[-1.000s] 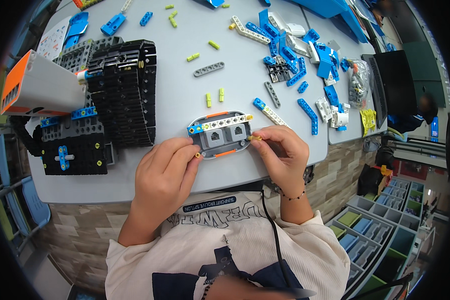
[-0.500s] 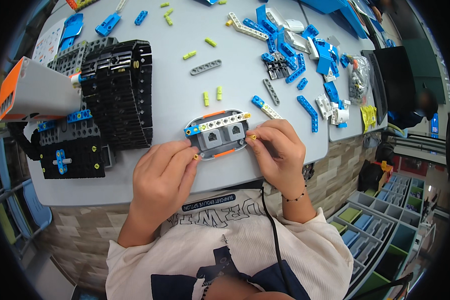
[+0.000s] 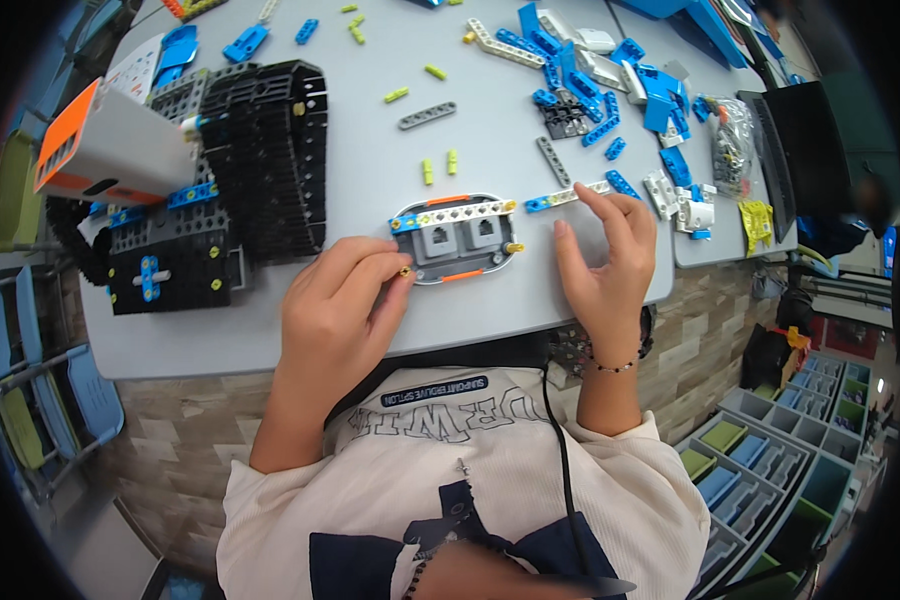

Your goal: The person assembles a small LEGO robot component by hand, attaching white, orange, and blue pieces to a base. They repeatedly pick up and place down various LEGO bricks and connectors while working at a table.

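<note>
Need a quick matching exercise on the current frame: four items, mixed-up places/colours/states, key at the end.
1. left hand
2. right hand
3. oval frame
4. bag of parts

A. fingers spread, at a blue-and-white beam
B. transparent, next to a yellow packet
C. pinching a small yellow pin
D. grey, with orange strips

Pairs: 1-C; 2-A; 3-D; 4-B

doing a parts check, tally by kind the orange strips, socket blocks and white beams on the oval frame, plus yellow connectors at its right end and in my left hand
Orange strips: 2
Grey socket blocks: 2
White beam: 1
Yellow connectors: 3 (2 at right end, 1 in left hand)
Total: 8
</note>
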A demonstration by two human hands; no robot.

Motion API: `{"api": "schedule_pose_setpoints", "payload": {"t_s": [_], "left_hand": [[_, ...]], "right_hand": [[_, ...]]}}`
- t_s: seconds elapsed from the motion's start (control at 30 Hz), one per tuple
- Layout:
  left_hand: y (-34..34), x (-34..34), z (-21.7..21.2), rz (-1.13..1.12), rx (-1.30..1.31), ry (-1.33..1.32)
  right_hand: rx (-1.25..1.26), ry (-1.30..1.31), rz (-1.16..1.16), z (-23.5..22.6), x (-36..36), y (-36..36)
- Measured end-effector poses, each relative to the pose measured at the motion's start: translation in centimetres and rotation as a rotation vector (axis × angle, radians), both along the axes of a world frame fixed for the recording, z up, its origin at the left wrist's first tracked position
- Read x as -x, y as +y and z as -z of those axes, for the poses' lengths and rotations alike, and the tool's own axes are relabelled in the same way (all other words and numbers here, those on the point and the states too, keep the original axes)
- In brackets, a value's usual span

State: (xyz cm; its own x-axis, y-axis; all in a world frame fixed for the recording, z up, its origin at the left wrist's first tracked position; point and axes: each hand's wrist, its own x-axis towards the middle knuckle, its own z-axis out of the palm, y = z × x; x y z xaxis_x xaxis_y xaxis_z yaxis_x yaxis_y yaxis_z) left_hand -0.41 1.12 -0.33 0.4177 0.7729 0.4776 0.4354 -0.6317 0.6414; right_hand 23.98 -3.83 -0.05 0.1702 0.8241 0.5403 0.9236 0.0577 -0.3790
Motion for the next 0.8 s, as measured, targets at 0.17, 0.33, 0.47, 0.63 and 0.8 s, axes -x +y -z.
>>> {"api": "schedule_pose_setpoints", "payload": {"t_s": [0.17,0.33,0.47,0.63,0.8], "left_hand": [[0.1,-0.1,0.1,0.001,-0.008,-0.007],[0.1,0.0,0.1,0.014,0.005,-0.011],[0.1,0.1,0.2,0.024,-0.005,-0.012],[0.0,0.3,0.1,0.033,0.027,-0.007],[0.0,0.4,-0.1,0.038,-0.024,-0.058]], "right_hand": [[0.038,-0.035,0.072,0.2,-0.7,0.3],[0.048,-0.096,-0.024,0.0,-1.3,0.3],[0.018,0.054,-0.083,-0.2,-1.5,-0.2],[-0.119,0.295,-0.301,-1.1,-0.5,-1.4],[-0.080,0.234,-0.486,-1.6,1.2,-0.7]]}}
